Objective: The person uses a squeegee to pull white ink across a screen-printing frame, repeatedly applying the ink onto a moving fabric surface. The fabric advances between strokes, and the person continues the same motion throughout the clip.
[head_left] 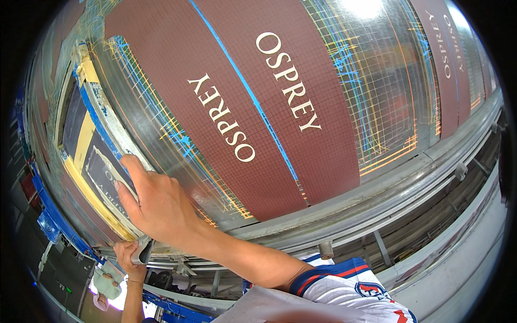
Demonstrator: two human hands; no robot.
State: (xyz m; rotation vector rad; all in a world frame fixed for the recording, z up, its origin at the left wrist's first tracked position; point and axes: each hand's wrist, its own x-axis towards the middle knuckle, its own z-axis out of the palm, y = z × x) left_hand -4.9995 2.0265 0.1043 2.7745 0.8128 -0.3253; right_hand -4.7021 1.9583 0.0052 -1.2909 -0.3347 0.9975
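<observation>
A screen-printing frame, patched with blue and yellow tape, lies at the left over the printing table. Its mesh panel carries a pale lettered area, partly covered by my hand. My right hand grips the frame's right side rail, thumb on the inner side and index finger stretched along the edge. My left hand is closed at the frame's near end, beside a grey curved metal piece. Just right of the frame, a maroon fabric panel with cream lettering lies flat, a blue line running down its middle.
The long table is crossed by blue, yellow and orange marking lines. More maroon panels lie farther right. A metal rail with a stop block runs along the near edge. Another person is at the lower left.
</observation>
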